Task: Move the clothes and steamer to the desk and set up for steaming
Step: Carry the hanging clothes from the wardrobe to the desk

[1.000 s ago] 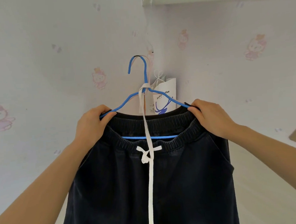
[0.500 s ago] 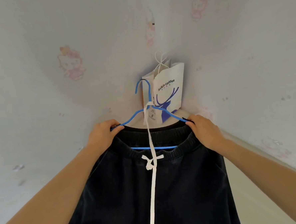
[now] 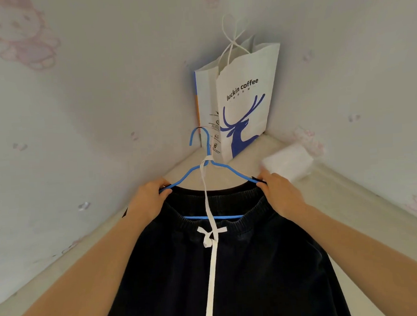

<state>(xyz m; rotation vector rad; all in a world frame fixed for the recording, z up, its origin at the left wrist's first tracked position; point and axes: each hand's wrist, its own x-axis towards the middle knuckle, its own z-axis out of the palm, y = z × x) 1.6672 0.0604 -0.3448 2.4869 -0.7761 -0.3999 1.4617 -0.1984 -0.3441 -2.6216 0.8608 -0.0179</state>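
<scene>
"Over the bench [image 3: 352,210] corner, where are the black drawstring pants [image 3: 258,264]?"

"Hung on a blue wire hanger [image 3: 196,169]; my left hand [image 3: 147,198] and right hand [image 3: 281,195] pinch its 2 ends. Cloth looks soft, light: I'd grip the wire."

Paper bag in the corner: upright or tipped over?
Upright. The paper bag stands on its base, with its handles at the top.

Matt dark cloth trousers [image 3: 222,274], ribbed waistband, smooth blue coated hanger [image 3: 210,172], behind it matt white paper bag [image 3: 243,102]
</scene>
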